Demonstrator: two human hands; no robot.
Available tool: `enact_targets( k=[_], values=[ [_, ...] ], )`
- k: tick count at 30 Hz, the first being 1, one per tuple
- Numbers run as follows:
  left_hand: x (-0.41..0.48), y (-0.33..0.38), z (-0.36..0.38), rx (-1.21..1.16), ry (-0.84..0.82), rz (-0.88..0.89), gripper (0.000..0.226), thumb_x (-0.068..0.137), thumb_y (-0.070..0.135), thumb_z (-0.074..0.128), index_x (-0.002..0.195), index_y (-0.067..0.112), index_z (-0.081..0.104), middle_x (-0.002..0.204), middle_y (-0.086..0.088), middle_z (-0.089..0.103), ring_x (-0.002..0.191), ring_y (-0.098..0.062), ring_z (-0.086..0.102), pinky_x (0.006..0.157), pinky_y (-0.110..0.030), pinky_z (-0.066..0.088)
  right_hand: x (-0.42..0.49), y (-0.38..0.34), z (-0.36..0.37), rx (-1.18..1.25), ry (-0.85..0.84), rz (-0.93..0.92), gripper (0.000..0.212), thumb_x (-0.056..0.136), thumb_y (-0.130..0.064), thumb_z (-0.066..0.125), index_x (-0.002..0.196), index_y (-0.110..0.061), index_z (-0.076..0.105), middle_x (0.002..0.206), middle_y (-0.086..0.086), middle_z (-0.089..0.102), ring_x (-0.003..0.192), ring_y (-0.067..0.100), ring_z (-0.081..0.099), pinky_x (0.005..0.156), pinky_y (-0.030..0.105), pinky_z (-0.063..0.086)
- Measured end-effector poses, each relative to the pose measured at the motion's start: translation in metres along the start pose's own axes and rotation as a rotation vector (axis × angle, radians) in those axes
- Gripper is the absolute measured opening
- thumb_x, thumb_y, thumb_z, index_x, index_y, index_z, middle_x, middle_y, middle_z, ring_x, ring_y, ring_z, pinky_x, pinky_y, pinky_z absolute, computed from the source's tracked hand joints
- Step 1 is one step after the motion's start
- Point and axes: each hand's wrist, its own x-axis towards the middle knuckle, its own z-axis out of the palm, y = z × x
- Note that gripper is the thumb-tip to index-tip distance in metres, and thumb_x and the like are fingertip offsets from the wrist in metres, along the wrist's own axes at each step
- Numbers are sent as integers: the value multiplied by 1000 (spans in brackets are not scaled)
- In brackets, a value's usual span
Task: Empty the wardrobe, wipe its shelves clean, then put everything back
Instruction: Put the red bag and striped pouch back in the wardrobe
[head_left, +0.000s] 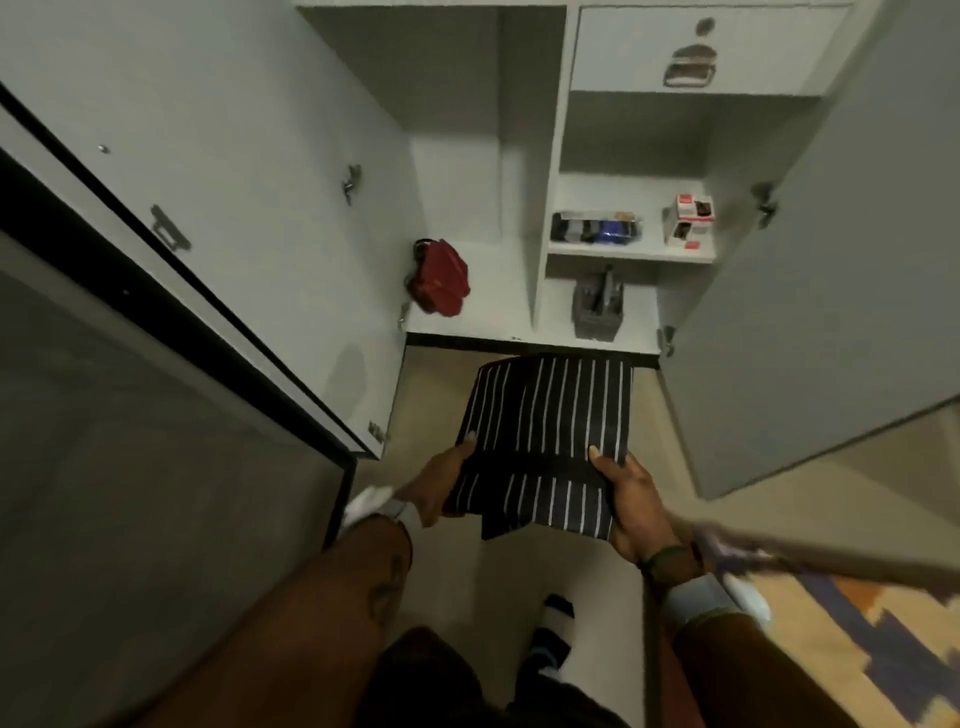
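Note:
I hold a folded black garment with white stripes (545, 441) flat in front of the open white wardrobe (550, 156). My left hand (439, 486) grips its left edge, thumb on top. My right hand (631, 506) grips its right edge the same way. Inside, a red bag (441, 278) lies on the bottom of the left section. The right section has a shelf (631, 252) with a dark and blue packet (595, 228) and a red-and-white box (688, 221). A grey caddy (597, 309) stands below that shelf.
Both wardrobe doors stand open, the left door (234, 171) and the right door (831, 260). A closed drawer with a handle (691, 57) sits at the upper right. A patterned bed cover (857, 639) lies at the lower right. My socked foot (553, 634) is on the pale floor.

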Motion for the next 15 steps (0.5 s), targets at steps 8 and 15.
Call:
enact_targets(
  k=[8, 15],
  values=[
    [51, 85, -84, -345, -225, -38, 64, 83, 63, 70, 129, 19, 66, 126, -16, 69, 122, -40, 59, 96, -63, 50, 131, -46, 99, -5, -132, 129, 43, 95, -22, 63, 137, -17, 55, 127, 16, 68, 114, 38, 66, 100, 61, 50],
    [148, 199, -160, -344, -221, -44, 61, 87, 48, 73, 131, 7, 64, 122, -17, 70, 112, -33, 66, 101, -49, 52, 260, -69, 188, 20, -83, 194, 54, 94, -27, 64, 145, -21, 48, 133, 19, 63, 122, 43, 60, 103, 65, 45]
  ],
)
